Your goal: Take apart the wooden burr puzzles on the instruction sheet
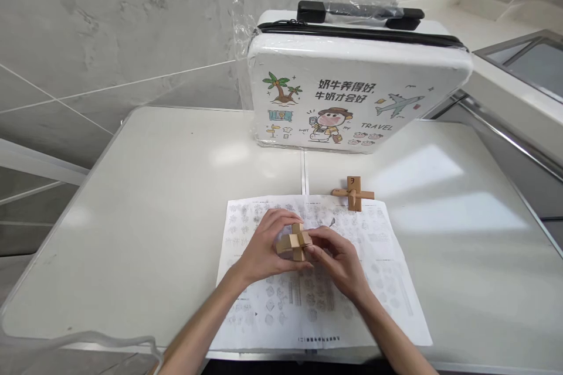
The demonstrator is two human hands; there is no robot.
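Here, from my remote seat, I see the wooden block puzzle (295, 241) between both hands, the left hand (266, 243) curved around it with thumb and fingers spread to its width, the right hand (341, 258) pinching its right end. Beneath lies the printed sheet (396, 328), a second wooden puzzle (355, 205) across its far edge, with broad tabletop (132, 217) stretching to either side. Behind stands a plastic-wrapped suitcase (285, 53), contents hidden.

Possibly a home: grey tiles (176, 23), white table (153, 217), plastic-wrapped suitcase (303, 64).
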